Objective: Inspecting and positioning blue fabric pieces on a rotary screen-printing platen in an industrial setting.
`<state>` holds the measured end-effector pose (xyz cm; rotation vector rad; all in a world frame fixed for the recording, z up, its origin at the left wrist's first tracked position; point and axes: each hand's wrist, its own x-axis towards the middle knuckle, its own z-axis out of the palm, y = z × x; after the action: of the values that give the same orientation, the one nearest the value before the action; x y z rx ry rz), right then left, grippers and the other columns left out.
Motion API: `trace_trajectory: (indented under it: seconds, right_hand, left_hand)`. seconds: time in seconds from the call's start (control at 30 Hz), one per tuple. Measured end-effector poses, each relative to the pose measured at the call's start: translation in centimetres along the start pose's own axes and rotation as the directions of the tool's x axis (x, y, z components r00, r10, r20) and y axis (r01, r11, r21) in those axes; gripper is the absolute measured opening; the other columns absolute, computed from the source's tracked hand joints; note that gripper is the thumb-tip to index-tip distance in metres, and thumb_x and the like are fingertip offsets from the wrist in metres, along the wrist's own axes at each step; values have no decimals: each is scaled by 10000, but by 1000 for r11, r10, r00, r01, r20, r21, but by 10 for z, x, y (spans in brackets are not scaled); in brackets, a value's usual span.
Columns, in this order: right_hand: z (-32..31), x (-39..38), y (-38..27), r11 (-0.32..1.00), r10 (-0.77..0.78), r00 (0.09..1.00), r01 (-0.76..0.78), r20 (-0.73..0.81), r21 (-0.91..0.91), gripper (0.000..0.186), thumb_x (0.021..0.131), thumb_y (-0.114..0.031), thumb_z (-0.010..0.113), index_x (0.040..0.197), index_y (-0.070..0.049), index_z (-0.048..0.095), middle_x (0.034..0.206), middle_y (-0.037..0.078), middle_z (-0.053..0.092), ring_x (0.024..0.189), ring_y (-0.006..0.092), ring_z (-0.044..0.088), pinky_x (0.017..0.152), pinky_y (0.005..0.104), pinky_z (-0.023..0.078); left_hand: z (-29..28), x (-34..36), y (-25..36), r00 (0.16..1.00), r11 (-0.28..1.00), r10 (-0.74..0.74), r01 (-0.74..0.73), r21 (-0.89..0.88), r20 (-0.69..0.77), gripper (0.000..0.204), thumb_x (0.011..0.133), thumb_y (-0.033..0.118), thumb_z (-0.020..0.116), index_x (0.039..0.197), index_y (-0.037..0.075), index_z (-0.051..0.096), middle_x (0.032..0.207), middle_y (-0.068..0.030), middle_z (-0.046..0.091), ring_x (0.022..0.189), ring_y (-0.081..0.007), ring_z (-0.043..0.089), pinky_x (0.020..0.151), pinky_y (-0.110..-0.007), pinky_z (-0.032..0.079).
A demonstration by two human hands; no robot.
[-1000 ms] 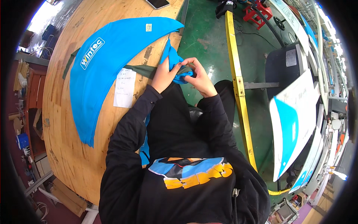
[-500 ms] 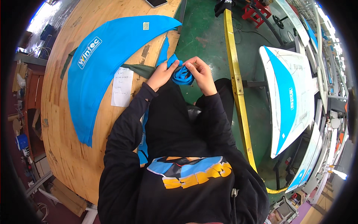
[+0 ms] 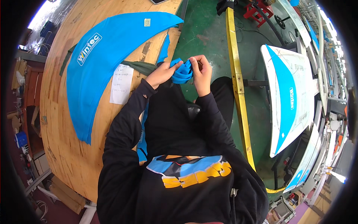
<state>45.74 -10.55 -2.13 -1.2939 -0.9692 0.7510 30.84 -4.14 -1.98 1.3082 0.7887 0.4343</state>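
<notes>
Above my lap, just off the table's right edge, both my hands hold a bunched bundle of blue fabric (image 3: 181,76). My left hand (image 3: 161,74) is closed on its left side, thumb lying on the cloth. With thumb and fingertips together, my right hand (image 3: 201,72) pinches the bundle's upper right. A dark green fabric strip (image 3: 140,68) runs from under the blue panel toward my left hand; its far end is hidden there. The large curved blue fabric panel (image 3: 100,52) lies on the table, with a small pale tag (image 3: 147,22) on it.
The wooden table (image 3: 56,149) fills my left side, with a handwritten paper sheet (image 3: 121,84) on it. More blue fabric (image 3: 164,50) hangs at its edge. To my right stand a yellow metal bar (image 3: 238,100) and a white board with a blue panel (image 3: 289,97). A red stool (image 3: 257,13) stands farther off.
My right hand has turned and moved slightly up along the bundle. The dark green strip that showed in the bundle is no longer visible there; the blue cloth looks more loosely folded.
</notes>
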Motion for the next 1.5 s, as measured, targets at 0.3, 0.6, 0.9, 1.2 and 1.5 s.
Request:
trace_trajectory:
  seconds: [0.3, 0.6, 0.9, 1.2, 1.5]
  right_hand:
    - [-6, 4, 3, 861, 289, 939, -170, -186, 479, 235, 1015, -285, 451, 939, -68, 503, 862, 6, 549, 790, 97, 542, 783, 325, 504]
    - [-28, 11, 0, 657, 276, 959, -134, -71, 742, 271, 1011, -298, 449, 886, -58, 441, 717, 39, 420, 669, 180, 505, 914, 448, 485]
    - [-67, 24, 12, 511, 371, 922, -102, -112, 853, 315, 1025, -290, 417, 796, -75, 438, 685, 28, 405, 618, 145, 404, 671, 339, 452]
    - [-115, 35, 14, 319, 324, 940, 1, -110, 948, 288, 1013, -246, 451, 802, -50, 448, 701, 47, 414, 614, 157, 378, 643, 316, 418]
    - [-144, 16, -32, 762, 92, 957, 109, -274, 638, 183, 994, -229, 451, 983, -53, 500, 752, 19, 454, 601, 102, 389, 579, 283, 374]
  left_hand:
    - [0, 0, 5, 993, 992, -121, 121, 44, 6, 421, 955, 515, 495, 867, 109, 564, 698, 81, 476, 630, -23, 430, 556, -210, 345]
    - [-6, 10, -19, 979, 997, 61, -51, 54, -194, 384, 993, 424, 469, 810, 89, 517, 725, 52, 450, 663, -61, 445, 622, -257, 420]
    - [-1, 5, -7, 939, 985, 23, -80, -151, -343, 466, 953, 555, 461, 928, 97, 547, 793, 36, 488, 750, -75, 510, 695, -291, 485]
    - [1, 3, -8, 943, 998, 32, -46, -35, -332, 471, 948, 531, 493, 1011, 74, 589, 877, 14, 576, 788, -75, 548, 746, -277, 486]
    - [10, -6, 6, 820, 624, 553, -288, 727, -150, 413, 841, 355, 696, 1079, 32, 599, 1124, -90, 548, 916, -263, 593, 751, -329, 483]
